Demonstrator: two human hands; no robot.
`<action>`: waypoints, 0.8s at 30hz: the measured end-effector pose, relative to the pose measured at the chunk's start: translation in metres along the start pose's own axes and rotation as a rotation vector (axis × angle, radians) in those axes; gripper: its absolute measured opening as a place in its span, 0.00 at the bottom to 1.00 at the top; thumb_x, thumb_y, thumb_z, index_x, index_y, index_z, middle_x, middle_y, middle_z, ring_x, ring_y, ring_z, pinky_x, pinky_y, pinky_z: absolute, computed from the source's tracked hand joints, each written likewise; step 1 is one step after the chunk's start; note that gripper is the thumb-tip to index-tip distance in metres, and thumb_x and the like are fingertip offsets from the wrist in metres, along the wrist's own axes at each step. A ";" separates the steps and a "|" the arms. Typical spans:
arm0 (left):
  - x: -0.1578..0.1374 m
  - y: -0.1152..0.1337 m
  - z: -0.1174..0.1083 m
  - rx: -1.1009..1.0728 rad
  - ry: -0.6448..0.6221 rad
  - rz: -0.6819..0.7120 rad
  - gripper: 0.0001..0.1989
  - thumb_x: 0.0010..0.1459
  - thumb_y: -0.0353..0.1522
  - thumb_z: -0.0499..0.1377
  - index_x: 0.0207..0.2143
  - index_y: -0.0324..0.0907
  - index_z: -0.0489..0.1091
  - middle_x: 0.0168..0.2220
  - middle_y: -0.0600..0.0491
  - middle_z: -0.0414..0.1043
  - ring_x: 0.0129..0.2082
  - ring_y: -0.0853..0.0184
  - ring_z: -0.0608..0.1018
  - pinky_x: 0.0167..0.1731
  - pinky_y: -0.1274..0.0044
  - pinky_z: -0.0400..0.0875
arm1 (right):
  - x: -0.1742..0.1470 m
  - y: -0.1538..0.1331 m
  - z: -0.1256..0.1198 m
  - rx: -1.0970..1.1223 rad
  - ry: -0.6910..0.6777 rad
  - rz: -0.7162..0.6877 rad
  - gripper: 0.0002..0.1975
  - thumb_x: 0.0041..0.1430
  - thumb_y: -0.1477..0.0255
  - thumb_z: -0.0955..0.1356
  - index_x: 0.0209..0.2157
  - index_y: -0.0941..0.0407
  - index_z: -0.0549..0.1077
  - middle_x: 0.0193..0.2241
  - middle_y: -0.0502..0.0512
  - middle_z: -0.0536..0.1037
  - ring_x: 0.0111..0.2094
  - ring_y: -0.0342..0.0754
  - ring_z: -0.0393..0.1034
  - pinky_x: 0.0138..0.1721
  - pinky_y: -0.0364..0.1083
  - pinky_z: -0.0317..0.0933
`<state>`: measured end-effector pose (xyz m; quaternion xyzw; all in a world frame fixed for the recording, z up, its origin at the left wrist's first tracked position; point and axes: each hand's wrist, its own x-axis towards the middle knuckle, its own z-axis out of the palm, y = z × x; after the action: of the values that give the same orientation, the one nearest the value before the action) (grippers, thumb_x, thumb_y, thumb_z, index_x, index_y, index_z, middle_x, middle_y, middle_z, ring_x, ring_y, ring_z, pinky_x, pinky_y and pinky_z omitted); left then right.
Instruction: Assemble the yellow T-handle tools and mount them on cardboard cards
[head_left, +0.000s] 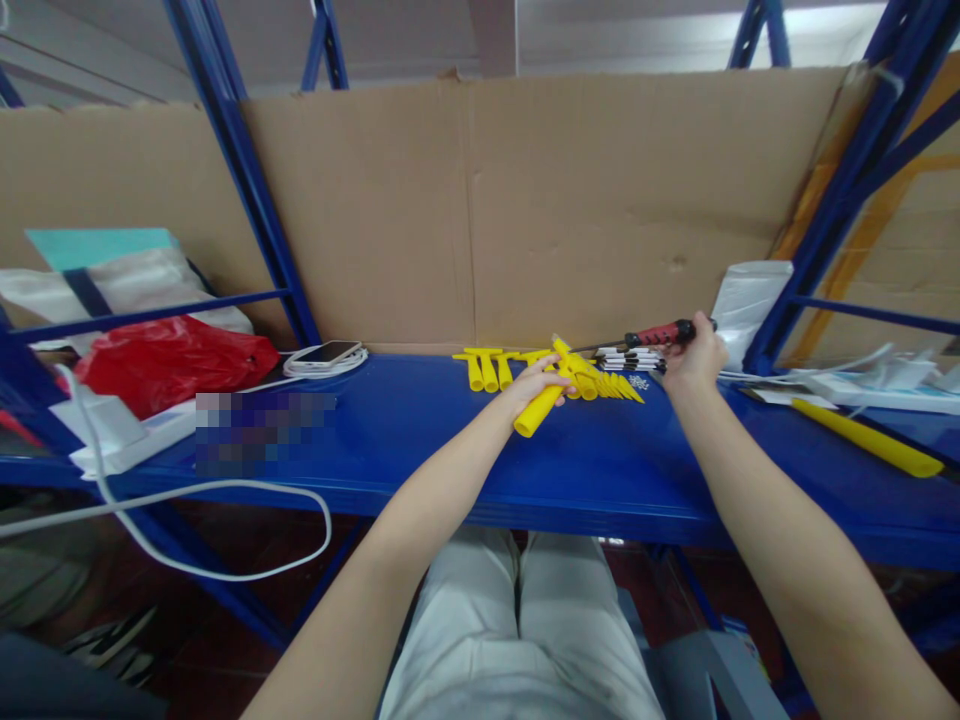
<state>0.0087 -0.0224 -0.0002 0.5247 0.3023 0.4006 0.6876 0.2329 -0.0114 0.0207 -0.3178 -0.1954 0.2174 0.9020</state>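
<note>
My left hand (527, 390) is closed around a yellow plastic handle-like piece (537, 412) with a hollow round end facing me. In my right hand (697, 360) is a screwdriver (660, 334) with a red and black grip. Its thin shaft points left, toward the upper end of the yellow piece; whether the tip touches it I cannot tell. Several T-shaped yellow pieces (490, 372) lie in a row left of my left hand. More yellow parts (616, 386) are lined up to its right. Black-and-white sticks (630, 359) and a small pile of tiny pieces (639, 382) lie beneath the screwdriver.
A cardboard wall (555, 200) backs the blue shelf (420, 440). To the left are a phone (330, 352) on coiled white cable, a red bag (176, 362) and a power strip (154, 440). A silvery packet (754, 300) and a long yellow-edged object (870, 438) are at right.
</note>
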 end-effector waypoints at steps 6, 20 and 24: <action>0.003 -0.002 -0.002 0.004 0.003 0.005 0.38 0.49 0.16 0.54 0.63 0.40 0.52 0.39 0.46 0.73 0.21 0.74 0.73 0.18 0.82 0.62 | -0.003 -0.002 0.003 0.059 0.022 0.016 0.13 0.54 0.67 0.69 0.27 0.55 0.59 0.20 0.41 0.61 0.15 0.36 0.54 0.14 0.37 0.58; 0.002 0.001 0.000 -0.010 0.018 0.002 0.40 0.48 0.15 0.54 0.64 0.40 0.50 0.38 0.46 0.75 0.20 0.73 0.74 0.17 0.83 0.61 | -0.024 -0.017 0.012 0.083 0.002 -0.004 0.10 0.55 0.72 0.66 0.24 0.55 0.60 0.19 0.42 0.63 0.18 0.37 0.60 0.16 0.37 0.57; 0.004 -0.001 -0.002 -0.003 0.013 0.009 0.40 0.48 0.15 0.54 0.63 0.40 0.51 0.40 0.45 0.74 0.21 0.73 0.74 0.19 0.82 0.63 | -0.022 -0.017 0.010 0.071 0.005 0.008 0.10 0.54 0.72 0.66 0.24 0.55 0.60 0.19 0.44 0.64 0.19 0.38 0.60 0.17 0.38 0.59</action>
<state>0.0091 -0.0180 -0.0014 0.5223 0.3038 0.4077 0.6846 0.2143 -0.0296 0.0347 -0.2867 -0.1840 0.2273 0.9123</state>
